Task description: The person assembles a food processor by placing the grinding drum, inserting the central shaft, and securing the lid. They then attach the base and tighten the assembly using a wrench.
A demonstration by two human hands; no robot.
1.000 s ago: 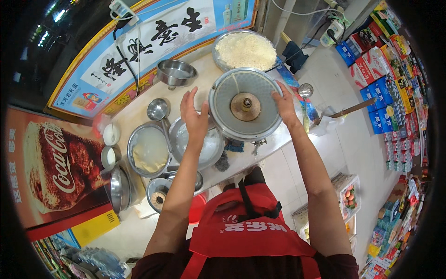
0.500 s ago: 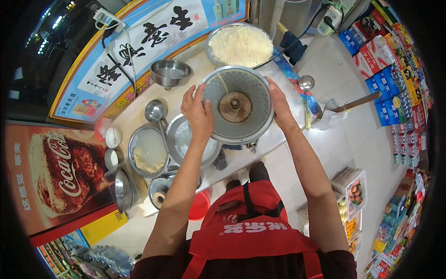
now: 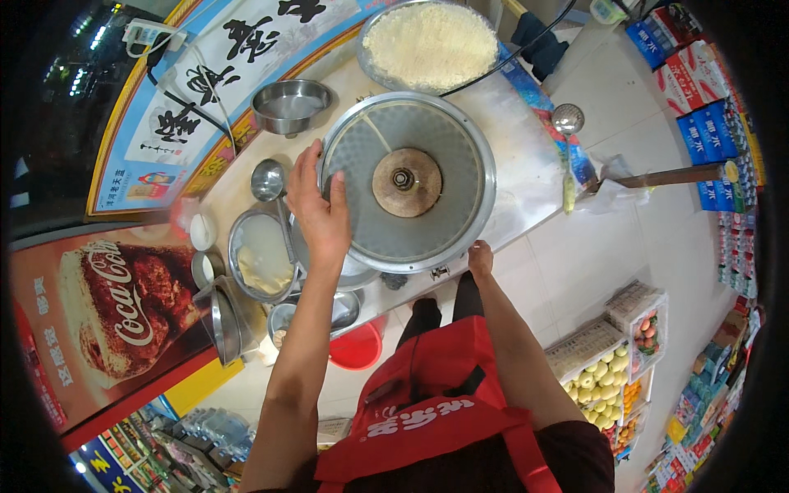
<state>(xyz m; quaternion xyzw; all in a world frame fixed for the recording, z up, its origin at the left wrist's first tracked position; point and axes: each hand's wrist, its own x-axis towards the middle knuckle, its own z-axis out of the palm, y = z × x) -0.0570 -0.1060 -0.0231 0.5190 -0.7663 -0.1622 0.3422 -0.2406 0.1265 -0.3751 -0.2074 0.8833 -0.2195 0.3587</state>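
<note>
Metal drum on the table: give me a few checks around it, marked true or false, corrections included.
1. The left hand is at the left side of the metal drum. True.
2. The right hand is inside the drum. False: it is outside, near the lower-right rim.
3. A ladle lies left of the drum. True.
4. The large bowl beyond it is empty. False: pale crumbs fill it.

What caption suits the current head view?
Left hand beside a round metal drum, right hand near the edge of the counter.
</note>
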